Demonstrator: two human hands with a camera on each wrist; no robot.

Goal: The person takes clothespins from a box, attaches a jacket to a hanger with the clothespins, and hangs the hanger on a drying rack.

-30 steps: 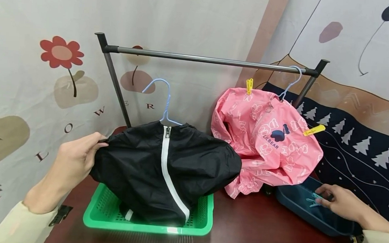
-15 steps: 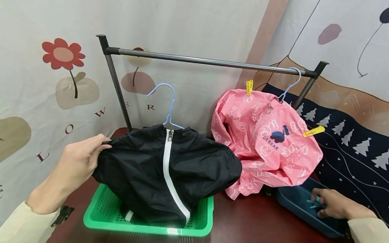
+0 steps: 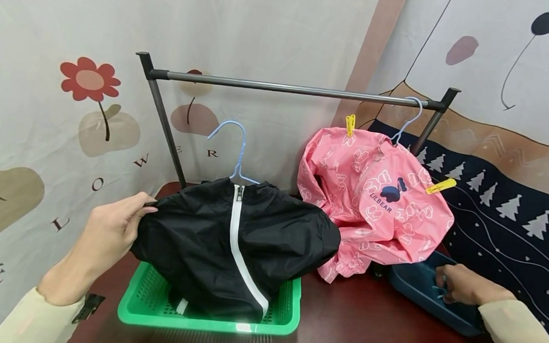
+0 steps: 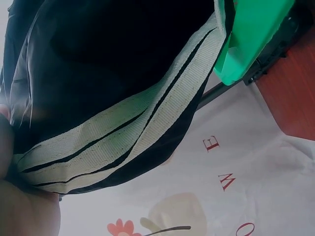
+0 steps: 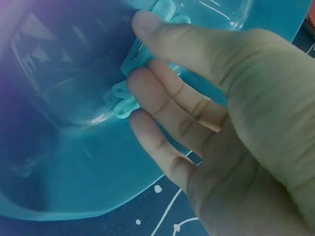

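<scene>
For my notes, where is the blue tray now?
In the head view, the blue tray is at lower right, below the pink jacket, with the right hand in it.

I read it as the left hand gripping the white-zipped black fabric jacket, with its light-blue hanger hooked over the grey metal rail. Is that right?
Not quite: the light-blue hanger is not hooked over the grey metal rail. The head view shows its curved top free, below the bar. The left hand does grip the white-zipped black fabric jacket.

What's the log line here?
left hand: pinching black jacket; right hand: at teal clips, blue tray; pink jacket: hung on rack
</scene>
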